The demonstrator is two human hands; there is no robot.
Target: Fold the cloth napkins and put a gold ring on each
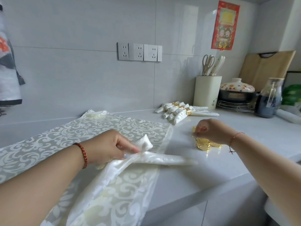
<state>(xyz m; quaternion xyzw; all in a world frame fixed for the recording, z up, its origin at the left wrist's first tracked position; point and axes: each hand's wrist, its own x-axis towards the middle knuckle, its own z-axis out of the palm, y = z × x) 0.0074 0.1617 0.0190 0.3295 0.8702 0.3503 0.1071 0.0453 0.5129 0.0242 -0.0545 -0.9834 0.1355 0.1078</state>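
Observation:
My left hand [114, 145] pinches a gathered white patterned napkin [156, 159] at its middle; its narrow end points right across the counter and its fanned part drops toward me. Flat patterned napkins [91, 128] lie spread beneath it. My right hand [210, 131] has its fingers curled on a gold ring [194, 130] lifted from a small pile of gold rings [203, 145]. Several finished napkins with gold rings [180, 111] lie together farther back.
A cream knife block [206, 92] with scissors stands at the back right, beside a lidded pot [236, 92] on a wire rack, a dark glass bottle [268, 100] and a wooden board [267, 67]. The counter edge [211, 185] runs diagonally in front.

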